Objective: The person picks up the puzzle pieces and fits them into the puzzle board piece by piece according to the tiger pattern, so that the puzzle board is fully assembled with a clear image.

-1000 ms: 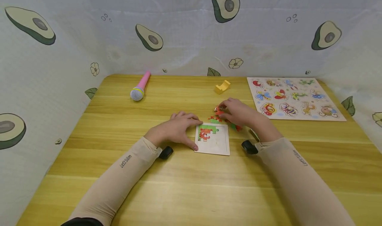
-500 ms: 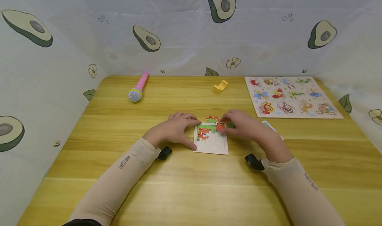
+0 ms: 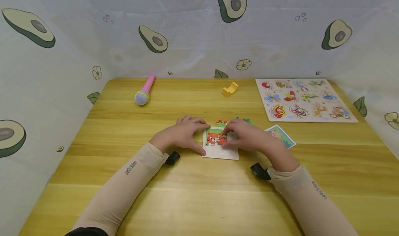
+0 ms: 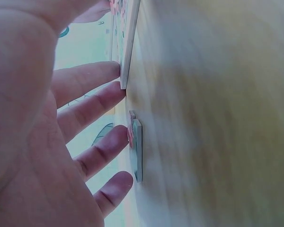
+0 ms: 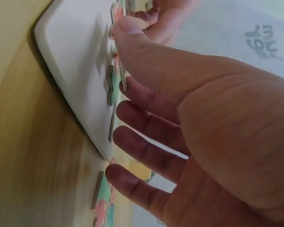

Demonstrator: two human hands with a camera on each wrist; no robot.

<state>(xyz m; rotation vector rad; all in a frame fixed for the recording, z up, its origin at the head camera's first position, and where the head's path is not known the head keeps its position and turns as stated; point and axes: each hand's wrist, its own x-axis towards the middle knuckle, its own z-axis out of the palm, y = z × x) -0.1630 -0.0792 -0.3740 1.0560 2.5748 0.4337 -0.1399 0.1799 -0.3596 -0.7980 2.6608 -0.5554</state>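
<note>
In the head view a small white puzzle tray (image 3: 221,154) lies flat on the table, with joined pieces of an orange tiger on green (image 3: 213,139) in its back left part. My left hand (image 3: 187,133) rests at the tray's left side, thumb at the front corner and fingertips at the back corner, fingers loosely extended. My right hand (image 3: 249,135) pinches a tiger puzzle piece (image 3: 222,139) between thumb and index finger, down against the tiger's face. In the right wrist view, the other fingers (image 5: 149,142) extend beside the tray's edge.
Loose puzzle pieces (image 3: 221,122) lie behind the tray, partly hidden by my right hand. A picture card (image 3: 288,140) lies under the right wrist. Farther back are a pink toy microphone (image 3: 144,92), a yellow curved block (image 3: 230,89) and an insect board (image 3: 290,120).
My right hand has brought a tiger piece from the loose pieces behind the tray to the right of the tiger's face. The card has come into view. My left hand stays put.
</note>
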